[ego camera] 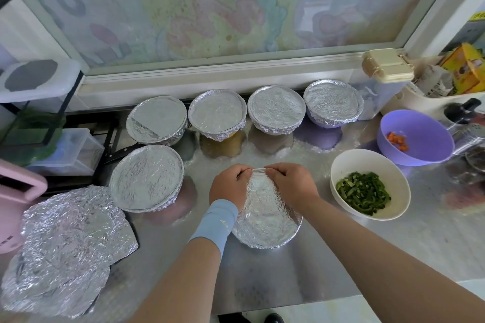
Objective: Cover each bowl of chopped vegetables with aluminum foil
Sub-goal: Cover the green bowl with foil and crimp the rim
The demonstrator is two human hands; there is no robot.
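Note:
A bowl under a foil sheet (267, 217) sits in front of me on the steel counter (341, 257). My left hand (229, 186) and my right hand (291, 183) both pinch the foil's far edge at the bowl's rim, fingers curled over it. Several foil-covered bowls stand behind, one of them (146, 177) to the left and a row (277, 109) along the window sill. A white bowl of chopped green vegetables (368, 183) and a purple bowl with orange pieces (417, 136) stand uncovered on the right.
A pile of crumpled foil sheets (68, 244) lies at the left front. A pink appliance (15, 196) is at the far left, with a knife handle (120, 152) behind the bowls. Containers and metal jars crowd the right back corner (462, 123).

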